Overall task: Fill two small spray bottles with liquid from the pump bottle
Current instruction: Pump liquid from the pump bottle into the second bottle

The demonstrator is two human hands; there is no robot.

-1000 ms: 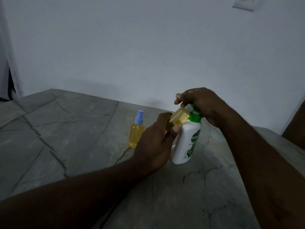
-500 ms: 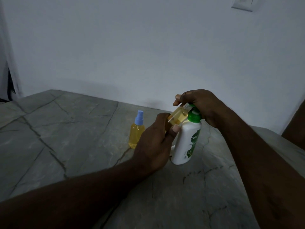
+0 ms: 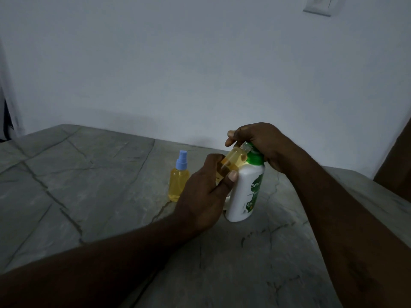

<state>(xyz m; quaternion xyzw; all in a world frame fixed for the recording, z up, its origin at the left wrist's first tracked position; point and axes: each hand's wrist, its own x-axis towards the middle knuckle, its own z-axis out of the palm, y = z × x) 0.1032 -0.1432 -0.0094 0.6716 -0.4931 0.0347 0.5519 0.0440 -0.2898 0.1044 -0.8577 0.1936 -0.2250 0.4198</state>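
Observation:
A white pump bottle point(image 3: 245, 192) with a green collar stands upright on the stone table point(image 3: 89, 174). My right hand point(image 3: 260, 145) covers its pump head, fingers curled over it. My left hand point(image 3: 204, 194) grips a small clear spray bottle point(image 3: 235, 160) without a cap, tilted with its open neck up under the pump head; yellow liquid fills much of it. A second small spray bottle point(image 3: 179, 182), full of yellow liquid and closed with a blue spray cap, stands upright to the left.
The grey cracked stone table runs back to a white wall point(image 3: 200, 74). A wall plate point(image 3: 319, 5) sits high at the right. A dark edge point(image 3: 398, 165) shows at the far right.
My right hand has sunk slightly on the pump head. The tilted bottle stays under the spout in my left hand. The capped bottle has not moved.

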